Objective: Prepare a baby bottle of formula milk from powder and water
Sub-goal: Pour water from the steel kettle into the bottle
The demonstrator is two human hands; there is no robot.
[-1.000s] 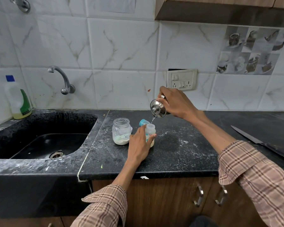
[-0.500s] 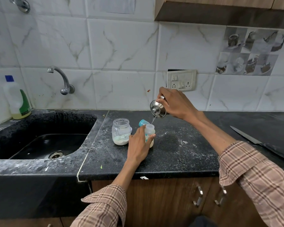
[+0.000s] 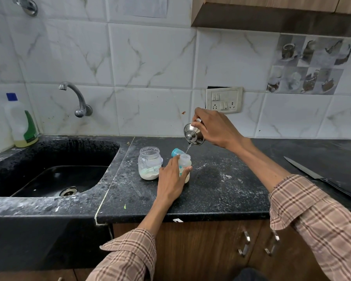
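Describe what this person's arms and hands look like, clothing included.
Both arms wear a loose beige shirt checked with brown and reddish lines. The left sleeve and right sleeve are pushed back, leaving the forearms bare. The left hand and right hand have no gloves.

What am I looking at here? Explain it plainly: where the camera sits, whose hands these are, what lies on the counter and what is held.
There is no machine here. A person wears a camera on the head, so this single view looks forward and down at their own two arms in checked sleeves.

The left hand grips a small baby bottle standing on the black counter. The right hand holds a small steel pot, tipped so that a thin stream of water runs into the bottle's open mouth.

Beside the bottle, toward the sink, stands an open glass jar with whitish powder at the bottom. A blue cap shows just behind the bottle. A knife lies far right, and a detergent bottle stands in the left corner.
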